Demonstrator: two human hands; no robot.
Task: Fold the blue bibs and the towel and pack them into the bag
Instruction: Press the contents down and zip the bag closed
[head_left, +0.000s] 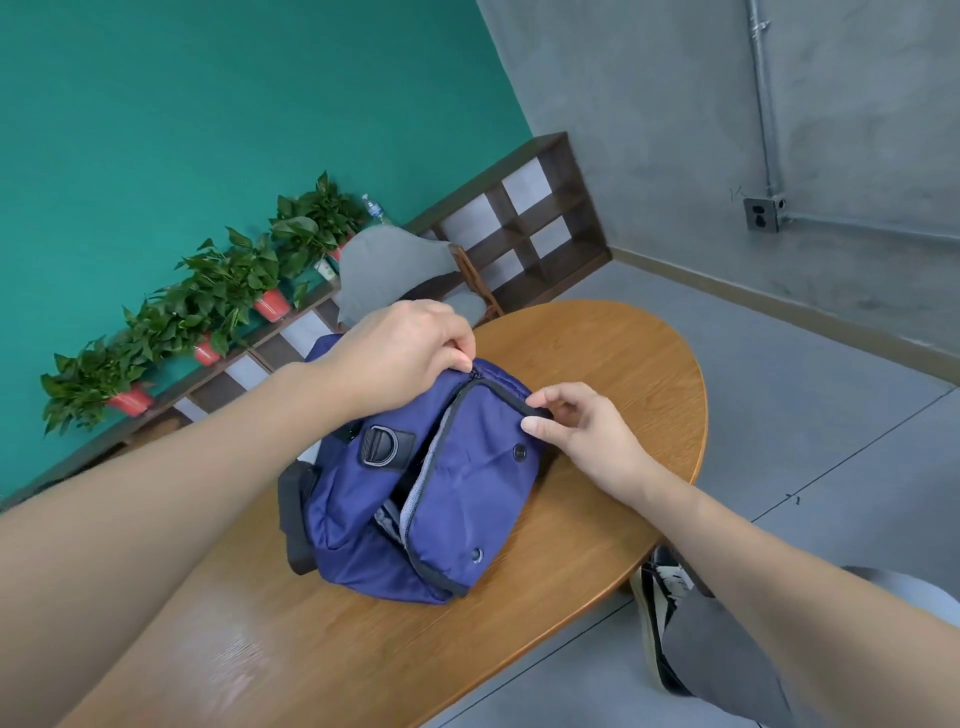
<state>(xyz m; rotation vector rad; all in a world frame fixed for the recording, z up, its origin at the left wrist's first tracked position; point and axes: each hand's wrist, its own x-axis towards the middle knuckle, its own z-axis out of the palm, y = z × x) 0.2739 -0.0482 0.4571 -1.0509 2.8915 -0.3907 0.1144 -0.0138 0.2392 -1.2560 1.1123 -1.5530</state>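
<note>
A navy blue bag (467, 499) lies on the wooden table (597, 353), its main zip partly undone so the grey lining shows along the gap. My left hand (400, 353) pinches the zip puller at the bag's far end. My right hand (582, 431) grips the black-edged rim of the bag's flap on the right side. A metal D-ring on a black tab sits on the bag's left face. No bibs or towel are visible; the inside of the bag is dark.
A chair with a grey cushion (384, 270) stands beyond the table. A low dark shelf (524, 223) runs along the teal wall, with potted plants (234, 280) on it. My leg and shoe (660, 613) are at the table's right edge, over grey floor.
</note>
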